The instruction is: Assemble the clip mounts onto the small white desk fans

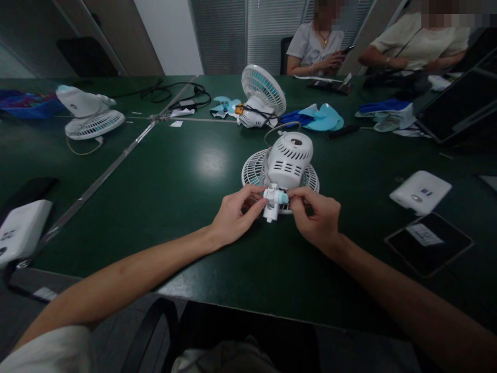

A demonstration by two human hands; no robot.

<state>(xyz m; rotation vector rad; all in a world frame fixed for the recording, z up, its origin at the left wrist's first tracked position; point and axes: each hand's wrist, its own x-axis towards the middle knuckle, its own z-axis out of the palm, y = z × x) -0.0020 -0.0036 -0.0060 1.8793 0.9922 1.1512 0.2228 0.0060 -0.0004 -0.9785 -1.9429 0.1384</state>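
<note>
A white electric fan [291, 158] lies face down on the green table in front of me, its round grille [254, 168] against the tabletop and its slotted motor housing upward. At its near end sits a white joint piece [271, 212] with a light-blue knob [283, 198]. My left hand [238, 212] pinches the left side of this joint between thumb and fingers. With thumb and forefinger closed, my right hand [318, 215] grips the blue knob from the right. Part of the grille is hidden behind the housing and my hands.
Another fan [264, 93] stands farther back beside light-blue fan blades [324, 118]. A third fan [93, 116] lies at the left. White boxes [421, 191] and a black tablet-like panel [429, 243] are at the right. Two people [320, 49] sit across the table [186, 181].
</note>
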